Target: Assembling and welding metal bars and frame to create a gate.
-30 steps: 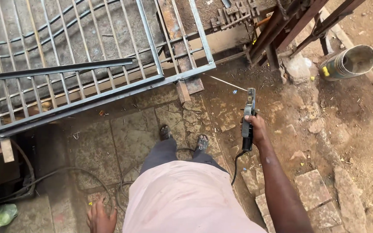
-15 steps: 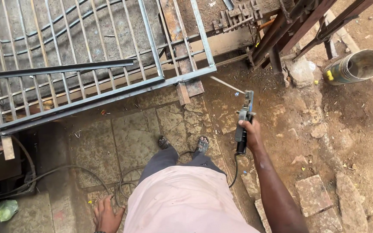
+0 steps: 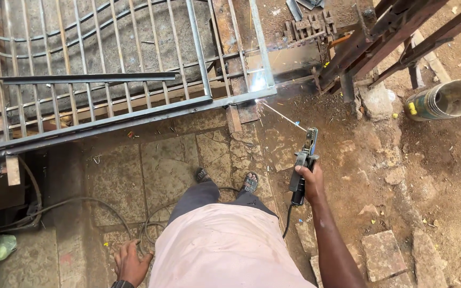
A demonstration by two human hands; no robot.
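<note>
My right hand (image 3: 311, 182) grips a welding electrode holder (image 3: 302, 165) with a thin rod (image 3: 281, 113) sticking out toward the corner of a grey steel gate frame (image 3: 134, 114) lying flat on the ground. The rod's tip is close to the frame's lower right corner (image 3: 265, 92), where the metal looks bright. My left hand (image 3: 130, 262) rests flat on the stone paving at the bottom, fingers spread, holding nothing. I squat in a pink garment, sandalled feet (image 3: 226, 180) just behind the gate.
A black cable (image 3: 81, 202) loops over the paving on the left. Rusty steel bars (image 3: 380, 42) lean at the upper right, beside a metal can (image 3: 443, 99) lying on the dirt. Loose stone blocks (image 3: 382, 255) sit at the lower right. A green bag (image 3: 0, 246) lies at the far left.
My right hand has moved the holder slightly forward, so the rod reaches nearer the gate corner. My left hand has shifted right along the paving.
</note>
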